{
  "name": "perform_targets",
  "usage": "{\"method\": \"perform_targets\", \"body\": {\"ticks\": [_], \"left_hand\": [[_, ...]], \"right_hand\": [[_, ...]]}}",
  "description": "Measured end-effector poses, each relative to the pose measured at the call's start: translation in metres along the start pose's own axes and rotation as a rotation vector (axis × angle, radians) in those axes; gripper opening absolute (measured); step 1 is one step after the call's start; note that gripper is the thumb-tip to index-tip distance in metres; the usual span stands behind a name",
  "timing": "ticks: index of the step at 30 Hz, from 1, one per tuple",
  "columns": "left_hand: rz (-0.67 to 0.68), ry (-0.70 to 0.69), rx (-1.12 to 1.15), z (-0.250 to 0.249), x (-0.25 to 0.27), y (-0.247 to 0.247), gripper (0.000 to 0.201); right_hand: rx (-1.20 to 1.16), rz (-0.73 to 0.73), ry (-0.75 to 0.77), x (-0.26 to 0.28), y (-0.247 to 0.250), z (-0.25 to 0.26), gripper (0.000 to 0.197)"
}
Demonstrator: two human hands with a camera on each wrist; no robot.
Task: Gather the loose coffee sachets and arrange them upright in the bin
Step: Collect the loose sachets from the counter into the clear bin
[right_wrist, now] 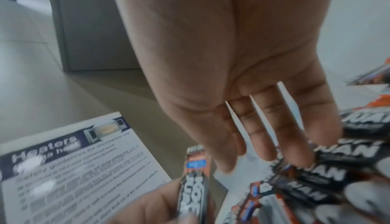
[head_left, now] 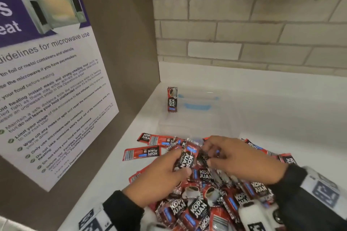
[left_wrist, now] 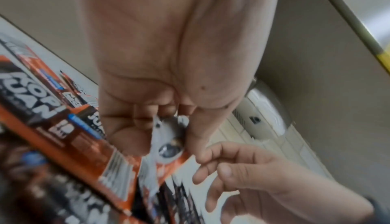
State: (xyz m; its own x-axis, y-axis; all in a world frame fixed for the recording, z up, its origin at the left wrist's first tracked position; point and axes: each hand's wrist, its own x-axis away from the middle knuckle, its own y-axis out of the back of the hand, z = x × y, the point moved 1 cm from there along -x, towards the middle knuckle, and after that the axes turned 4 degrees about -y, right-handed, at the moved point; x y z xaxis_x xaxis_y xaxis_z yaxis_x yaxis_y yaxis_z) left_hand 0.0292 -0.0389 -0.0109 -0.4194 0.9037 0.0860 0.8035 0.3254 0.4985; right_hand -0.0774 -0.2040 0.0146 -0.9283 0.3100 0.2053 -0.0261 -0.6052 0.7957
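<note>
A pile of red-and-black coffee sachets (head_left: 206, 202) lies on the white counter in front of me. My left hand (head_left: 181, 162) grips one sachet (head_left: 188, 159) just above the pile; in the left wrist view its curled fingers (left_wrist: 126, 124) close round that sachet (left_wrist: 168, 144). My right hand (head_left: 208, 157) hovers beside it with relaxed fingers (right_wrist: 263, 144) whose tips touch the pile (right_wrist: 316, 177), holding nothing. Behind the pile stands a clear bin (head_left: 187, 125) with blue handles. One sachet (head_left: 172, 99) stands upright at its far left corner.
A brown panel with a microwave guidelines poster (head_left: 47, 80) walls off the left side. A grey brick wall (head_left: 244, 24) rises behind the counter. Two sachets (head_left: 142, 153) lie flat to the left of the pile on bare counter (head_left: 112, 178).
</note>
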Motion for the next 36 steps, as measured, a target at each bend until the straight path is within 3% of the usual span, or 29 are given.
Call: {"method": "perform_targets", "body": {"ticks": [6, 12, 15, 17, 21, 23, 26, 29, 33, 36], "left_hand": [[-0.064, -0.059, 0.275, -0.012, -0.006, 0.011, 0.028], [-0.049, -0.014, 0.373, -0.009, -0.013, 0.01, 0.033], [-0.047, 0.0, 0.382, -0.005, -0.014, 0.012, 0.03], [-0.05, 0.018, 0.415, -0.001, -0.014, 0.015, 0.03], [-0.11, 0.06, 0.438, 0.01, -0.01, 0.02, 0.038], [-0.094, 0.065, 0.398, 0.012, -0.008, 0.019, 0.041], [-0.048, 0.085, 0.335, 0.012, -0.008, 0.016, 0.041], [-0.027, 0.094, 0.321, 0.009, -0.008, 0.012, 0.045], [0.008, 0.099, 0.308, 0.004, -0.008, 0.013, 0.055], [-0.015, 0.086, 0.312, -0.004, -0.012, 0.016, 0.042]], "right_hand": [[-0.44, -0.065, 0.046, -0.013, 0.01, 0.034, 0.009], [-0.534, -0.187, 0.037, -0.022, 0.015, 0.039, 0.007], [-0.577, -0.16, -0.005, -0.019, 0.017, 0.031, 0.005], [-0.482, -0.134, -0.046, -0.017, 0.017, 0.024, 0.01], [0.281, -0.122, -0.154, -0.006, 0.009, 0.007, 0.031], [0.412, -0.036, -0.238, -0.003, -0.004, 0.001, 0.047], [0.446, -0.021, -0.3, -0.007, -0.02, -0.003, 0.062], [0.48, -0.102, -0.259, -0.013, -0.024, -0.005, 0.041], [0.448, -0.104, -0.238, -0.01, -0.015, -0.01, 0.023], [0.203, -0.188, -0.217, -0.002, 0.004, -0.01, 0.011]]}}
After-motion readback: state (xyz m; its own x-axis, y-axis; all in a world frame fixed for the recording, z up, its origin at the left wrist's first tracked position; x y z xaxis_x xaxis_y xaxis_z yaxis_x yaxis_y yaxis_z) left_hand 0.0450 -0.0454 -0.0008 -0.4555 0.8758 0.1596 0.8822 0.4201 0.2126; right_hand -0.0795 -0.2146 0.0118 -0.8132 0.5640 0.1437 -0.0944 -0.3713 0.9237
